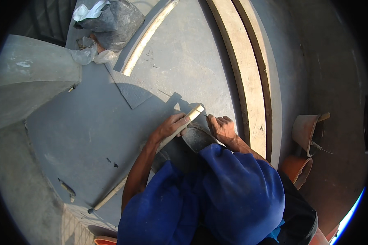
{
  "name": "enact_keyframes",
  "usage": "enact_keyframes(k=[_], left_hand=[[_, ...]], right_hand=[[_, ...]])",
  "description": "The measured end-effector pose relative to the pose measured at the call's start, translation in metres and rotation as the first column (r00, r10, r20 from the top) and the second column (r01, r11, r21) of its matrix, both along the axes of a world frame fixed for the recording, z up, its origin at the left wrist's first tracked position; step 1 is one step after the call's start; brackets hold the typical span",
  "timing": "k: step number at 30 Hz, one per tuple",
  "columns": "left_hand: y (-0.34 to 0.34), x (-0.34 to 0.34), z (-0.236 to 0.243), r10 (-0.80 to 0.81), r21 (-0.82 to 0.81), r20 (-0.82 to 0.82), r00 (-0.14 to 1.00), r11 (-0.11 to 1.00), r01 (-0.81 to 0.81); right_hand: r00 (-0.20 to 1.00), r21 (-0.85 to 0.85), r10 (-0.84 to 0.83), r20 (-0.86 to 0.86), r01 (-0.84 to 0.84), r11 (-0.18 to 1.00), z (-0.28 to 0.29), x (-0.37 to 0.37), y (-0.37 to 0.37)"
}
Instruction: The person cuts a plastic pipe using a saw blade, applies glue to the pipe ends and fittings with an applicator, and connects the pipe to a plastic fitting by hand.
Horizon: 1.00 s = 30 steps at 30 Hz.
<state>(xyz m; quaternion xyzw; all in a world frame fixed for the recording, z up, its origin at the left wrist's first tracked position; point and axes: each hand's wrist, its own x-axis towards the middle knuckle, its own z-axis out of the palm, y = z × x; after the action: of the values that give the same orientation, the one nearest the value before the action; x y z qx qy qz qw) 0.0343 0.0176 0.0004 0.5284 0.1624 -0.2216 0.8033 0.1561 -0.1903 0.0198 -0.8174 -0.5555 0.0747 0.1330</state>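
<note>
My left hand (173,125) is closed around a pale wooden stick (195,113), whose squared end sticks out past the fingers. The stick slants down toward my left forearm and seems to run on behind it. Just across from the stick's end, my right hand (223,128) is curled into a grip. A small dark tip shows by its thumb; the rest of what it holds is hidden. Below and between my hands, a dark bowl-shaped container (197,139) rests against my blue-clothed knees, partly covered by them.
Long wooden beams (249,77) lie to the right. Beyond them are a worn bucket (304,130) and an orange bucket (295,169). A pale pole (149,34) and a dark plastic bag (120,24) lie at the far side. A small tool (67,188) sits on the left floor.
</note>
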Motion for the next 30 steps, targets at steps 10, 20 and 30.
enact_keyframes(k=[10,20,30], left_hand=[[-0.001,0.003,-0.005,-0.015,-0.136,-0.019,1.000,0.991,0.012],[0.004,0.004,-0.013,0.035,-0.186,0.032,0.999,0.982,-0.028],[0.008,0.001,-0.009,0.047,-0.256,-0.019,0.999,0.965,-0.050]], right_hand=[[0.939,0.061,-0.320,0.127,0.315,0.947,-0.002,0.019,0.000],[0.993,0.143,0.117,-0.021,-0.113,0.983,-0.006,-0.009,-0.003],[0.989,0.021,-0.148,0.000,0.148,0.989,-0.008,0.010,0.009]])
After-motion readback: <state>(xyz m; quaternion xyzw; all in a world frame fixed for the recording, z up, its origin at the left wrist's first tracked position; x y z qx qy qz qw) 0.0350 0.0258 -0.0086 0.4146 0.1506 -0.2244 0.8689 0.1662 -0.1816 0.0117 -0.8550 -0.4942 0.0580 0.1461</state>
